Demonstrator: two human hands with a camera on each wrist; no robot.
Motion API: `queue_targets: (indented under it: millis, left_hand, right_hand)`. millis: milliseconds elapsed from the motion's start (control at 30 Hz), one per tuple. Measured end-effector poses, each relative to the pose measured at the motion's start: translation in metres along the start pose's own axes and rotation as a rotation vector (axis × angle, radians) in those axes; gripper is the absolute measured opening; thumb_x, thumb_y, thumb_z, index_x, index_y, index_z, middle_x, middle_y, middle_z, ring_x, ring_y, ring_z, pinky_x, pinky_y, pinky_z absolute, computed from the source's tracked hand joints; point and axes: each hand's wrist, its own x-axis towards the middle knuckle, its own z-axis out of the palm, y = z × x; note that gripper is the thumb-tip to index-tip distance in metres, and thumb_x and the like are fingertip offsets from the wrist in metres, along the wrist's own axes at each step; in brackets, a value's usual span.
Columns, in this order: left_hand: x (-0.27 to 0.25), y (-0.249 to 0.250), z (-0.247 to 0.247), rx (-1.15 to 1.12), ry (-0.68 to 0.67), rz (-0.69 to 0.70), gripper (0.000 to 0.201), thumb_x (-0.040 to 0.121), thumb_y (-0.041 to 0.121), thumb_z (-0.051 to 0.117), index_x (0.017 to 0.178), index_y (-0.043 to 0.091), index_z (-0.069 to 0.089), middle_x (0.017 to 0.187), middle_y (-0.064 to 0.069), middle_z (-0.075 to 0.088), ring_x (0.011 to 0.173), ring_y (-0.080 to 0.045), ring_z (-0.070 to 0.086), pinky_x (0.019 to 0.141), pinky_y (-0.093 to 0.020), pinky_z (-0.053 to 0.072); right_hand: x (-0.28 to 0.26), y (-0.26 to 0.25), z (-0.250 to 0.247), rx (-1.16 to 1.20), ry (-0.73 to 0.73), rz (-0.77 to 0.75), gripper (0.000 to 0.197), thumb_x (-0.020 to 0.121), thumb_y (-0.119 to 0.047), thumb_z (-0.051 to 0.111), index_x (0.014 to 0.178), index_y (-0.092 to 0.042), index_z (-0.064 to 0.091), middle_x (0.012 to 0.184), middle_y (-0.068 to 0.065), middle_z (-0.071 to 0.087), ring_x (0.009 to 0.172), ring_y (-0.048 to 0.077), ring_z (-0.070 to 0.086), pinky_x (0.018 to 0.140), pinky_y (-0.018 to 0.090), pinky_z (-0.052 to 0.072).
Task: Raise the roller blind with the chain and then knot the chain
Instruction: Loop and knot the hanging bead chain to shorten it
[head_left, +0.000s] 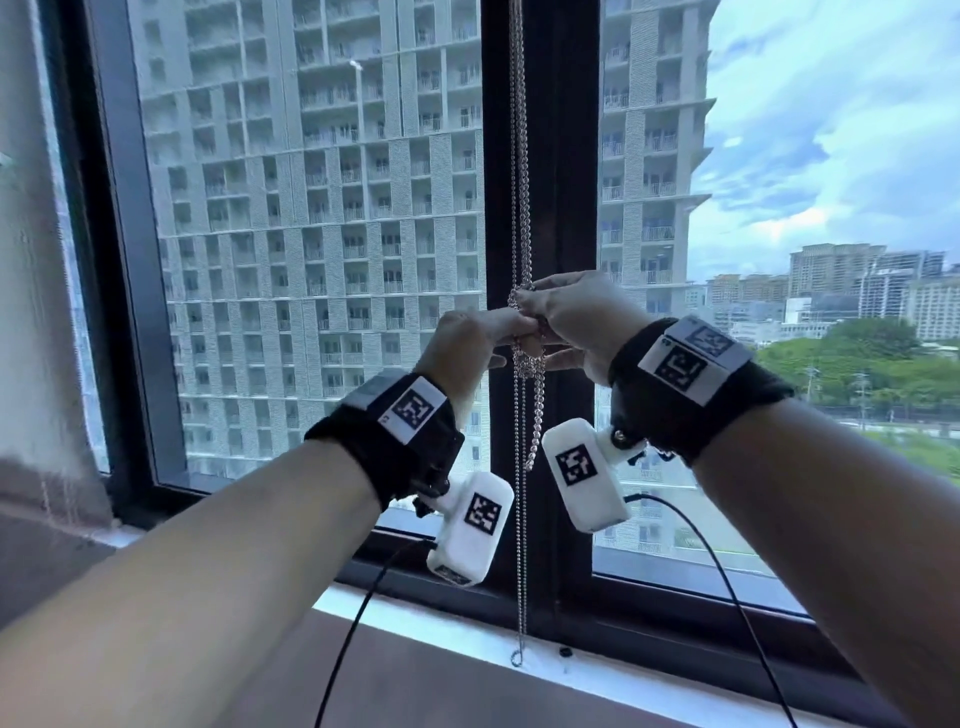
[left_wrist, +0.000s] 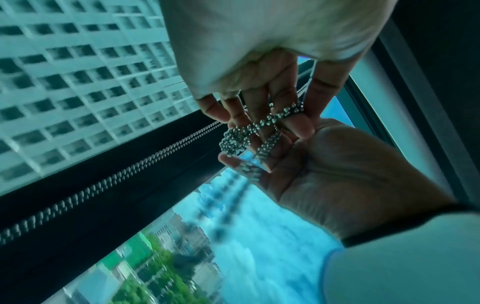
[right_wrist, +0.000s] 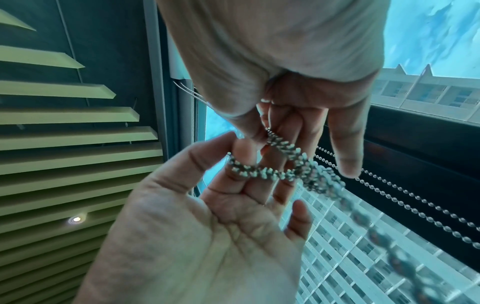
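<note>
No legible text, only coded square markers on wristbands (head_left: 413, 410).

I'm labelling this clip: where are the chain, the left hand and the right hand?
chain (head_left: 521, 182): head view, the strands hanging above the hands.
left hand (head_left: 462, 345): head view, the back of the hand.
right hand (head_left: 576, 312): head view, the back of the hand.

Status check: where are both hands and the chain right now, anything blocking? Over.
Left hand and right hand both pinch the chain, looping it at the window frame. Knot forming, not tight. Blind out of view. Nothing in the way.
</note>
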Motion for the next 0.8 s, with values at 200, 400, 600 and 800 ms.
queue_targets:
  millis: [200, 400, 600, 800]
  left_hand:
    - [-0.007, 0.003, -0.004, -0.283, -0.135, -0.102, 0.025, 0.076, 0.015, 0.052, 0.053, 0.015, 0.061, 0.063, 0.006, 0.066, 0.073, -0.011, 0.059, 0.088, -0.043, 0.028]
    - [0.005, 0.001, -0.012, -0.033, -0.023, 0.045, 0.009, 0.073, 0.018, 0.061, 0.066, 0.017, 0.067, 0.07, 0.007, 0.065, 0.08, -0.016, 0.056, 0.084, -0.04, 0.045]
    - [0.005, -0.016, -0.017, -0.246, 0.184, -0.005, 0.025, 0.084, 0.011, 0.056, 0.095, -0.009, 0.066, 0.052, 0.004, 0.047, 0.053, -0.012, 0.046, 0.058, -0.029, 0.047]
    - [0.001, -0.035, -0.018, -0.044, 0.228, 0.033, 0.007, 0.077, 0.013, 0.061, 0.079, 0.007, 0.064, 0.049, -0.002, 0.044, 0.04, -0.014, 0.037, 0.048, -0.029, 0.042]
  right_hand:
    - [0.002, 0.005, -0.002, -0.047, -0.046, -0.024, 0.021, 0.095, -0.026, 0.061, 0.112, -0.013, 0.065, 0.077, -0.003, 0.068, 0.075, 0.013, 0.066, 0.092, 0.057, 0.044]
    - [-0.007, 0.003, -0.006, -0.101, -0.093, -0.079, 0.02, 0.102, -0.016, 0.048, 0.11, -0.003, 0.061, 0.099, 0.013, 0.062, 0.074, 0.015, 0.057, 0.033, 0.01, 0.04]
    - [-0.005, 0.011, -0.007, -0.317, -0.081, -0.165, 0.032, 0.093, -0.04, 0.059, 0.105, -0.01, 0.063, 0.075, 0.001, 0.063, 0.06, 0.007, 0.047, 0.046, 0.014, 0.037]
    - [-0.005, 0.021, -0.008, -0.395, -0.074, -0.244, 0.028, 0.087, -0.022, 0.072, 0.112, -0.012, 0.065, 0.088, 0.004, 0.077, 0.068, 0.0, 0.065, 0.062, 0.019, 0.048]
